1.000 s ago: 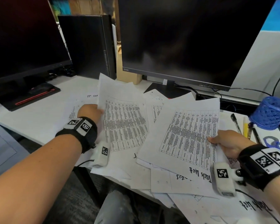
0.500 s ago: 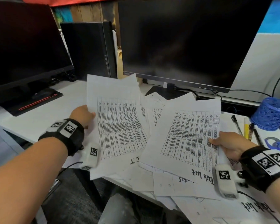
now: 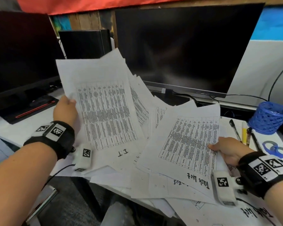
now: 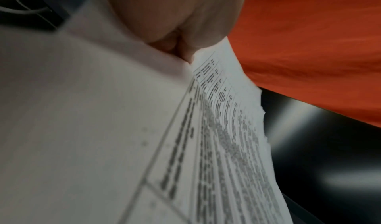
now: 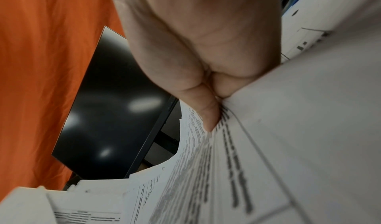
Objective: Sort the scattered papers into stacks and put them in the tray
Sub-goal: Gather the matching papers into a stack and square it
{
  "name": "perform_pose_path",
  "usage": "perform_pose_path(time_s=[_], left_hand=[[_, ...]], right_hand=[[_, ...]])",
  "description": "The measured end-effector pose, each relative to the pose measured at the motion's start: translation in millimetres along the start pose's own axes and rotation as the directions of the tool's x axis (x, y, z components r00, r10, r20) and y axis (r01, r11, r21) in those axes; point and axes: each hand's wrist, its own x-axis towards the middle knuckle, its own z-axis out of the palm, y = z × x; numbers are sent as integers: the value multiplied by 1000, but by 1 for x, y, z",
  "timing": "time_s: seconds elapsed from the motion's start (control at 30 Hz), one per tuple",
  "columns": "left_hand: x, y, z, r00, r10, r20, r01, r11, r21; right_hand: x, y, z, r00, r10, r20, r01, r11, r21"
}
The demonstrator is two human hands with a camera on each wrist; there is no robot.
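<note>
The sorting was at an early stage: loose papers (image 3: 137, 180) lay overlapping across the desk (image 3: 15, 129) in the lower middle of the frame, no neat stack had been formed, and no tray was in view. The left hand (image 3: 64, 111), left of centre, pinched a fanned bundle of printed sheets (image 3: 103, 111) by its left edge, lifted and tilted toward the camera. The right hand (image 3: 230, 150), at lower right, gripped another printed sheet (image 3: 189, 141) by its right edge, thumb on top, low over the pile. Pens (image 3: 245, 132) and a blue mesh cup (image 3: 269, 117) sat at far right.
</note>
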Motion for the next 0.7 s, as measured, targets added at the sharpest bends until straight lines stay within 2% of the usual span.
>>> perform_pose_path(time_s=[0.07,0.13,0.27,0.37,0.47,0.63,0.7], left_hand=[[1,3,-10,997,17,-76,-23,996,-80],[6,3,-18,992,5,-125,-17,995,-99],[22,0,-29,986,-69,-151,56,994,-89],[25,-1,-27,988,-108,-111,104,994,-42],[20,-3,-12,988,-146,-41,143,987,-74],[-7,9,21,990,-112,84,119,989,-87],[-21,12,34,978,-80,194,94,994,-62]], right_hand=[[1,2,-2,1000,6,-30,-5,999,31],[1,4,-2,998,-7,-58,5,999,-32],[13,14,-9,992,-68,-107,60,995,-78],[3,11,-6,991,-90,-102,84,994,-64],[-15,3,-1,990,-117,-79,120,992,27],[-37,-9,7,984,-175,27,156,932,327],[-43,-14,10,975,-212,65,161,879,450]])
